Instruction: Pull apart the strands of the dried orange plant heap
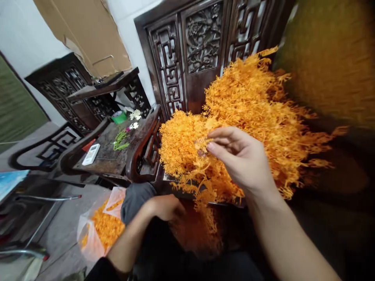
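A large heap of orange artificial sprigs (pixel 243 101) rests on a dark carved wooden seat (pixel 164 173). My right hand (pixel 243 156) reaches over the heap, thumb and fingers pinched on a small orange sprig (pixel 203 144). Some strands trail down over the seat's front edge below it. My left hand (pixel 166 207) hangs low near my knee, just in front of the seat. Its fingers curl downward and are blurred and dark, so what they hold, if anything, does not show.
Left of the seat, a wooden side table (pixel 101 168) bears a white remote (pixel 91 154), green stems (pixel 120 139), white flowers (pixel 135 114) and a green tape roll (pixel 119 117). A plastic bag (pixel 88 234) of orange pieces stands on the floor beside my leg.
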A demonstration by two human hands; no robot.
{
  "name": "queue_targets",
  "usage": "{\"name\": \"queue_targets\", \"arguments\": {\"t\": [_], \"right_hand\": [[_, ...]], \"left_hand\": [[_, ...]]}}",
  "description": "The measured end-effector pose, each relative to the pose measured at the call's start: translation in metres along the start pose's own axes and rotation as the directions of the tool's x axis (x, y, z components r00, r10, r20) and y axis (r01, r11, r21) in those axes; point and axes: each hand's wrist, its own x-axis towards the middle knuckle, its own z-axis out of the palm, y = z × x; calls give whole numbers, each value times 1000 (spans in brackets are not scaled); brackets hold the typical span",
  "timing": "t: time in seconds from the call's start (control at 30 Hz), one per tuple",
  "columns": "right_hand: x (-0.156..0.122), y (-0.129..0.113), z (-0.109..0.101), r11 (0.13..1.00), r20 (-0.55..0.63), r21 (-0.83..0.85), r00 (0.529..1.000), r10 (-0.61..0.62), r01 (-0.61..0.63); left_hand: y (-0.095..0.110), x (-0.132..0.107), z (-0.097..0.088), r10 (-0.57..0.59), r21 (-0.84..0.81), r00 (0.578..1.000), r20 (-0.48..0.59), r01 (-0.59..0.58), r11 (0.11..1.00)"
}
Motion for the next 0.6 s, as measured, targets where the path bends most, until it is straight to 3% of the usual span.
{"name": "queue_targets", "arguments": {"t": [0.03, 0.07, 0.1, 0.17, 0.23, 0.4, 0.6], "right_hand": [[-2, 2, 0, 999, 10, 19, 999, 35, -35], [-4, 4, 0, 997, 24, 36, 997, 67, -68], [-6, 5, 2, 994, 40, 44, 995, 94, -96], [-10, 8, 7, 991, 69, 5, 989, 131, -131], [-12, 12, 14, 990, 72, -71, 989, 128, -123], [-6, 24, 21, 989, -34, -125, 997, 73, -77], [-5, 28, 10, 936, 35, -341, 994, 107, -88]], "left_hand": [[3, -18, -21, 40, -54, 999, 23, -39, 998], [7, -32, -41, 15, -145, 997, -72, -25, 989], [12, -41, -61, -36, -205, 970, -240, -14, 979], [25, -42, -92, -148, -274, 788, -597, -28, 961], [35, -28, -111, -120, -298, 677, -726, -153, 942], [40, 16, -125, 301, 32, 630, -716, -401, 916], [17, 27, -114, 337, 103, 580, -742, -398, 912]]}}
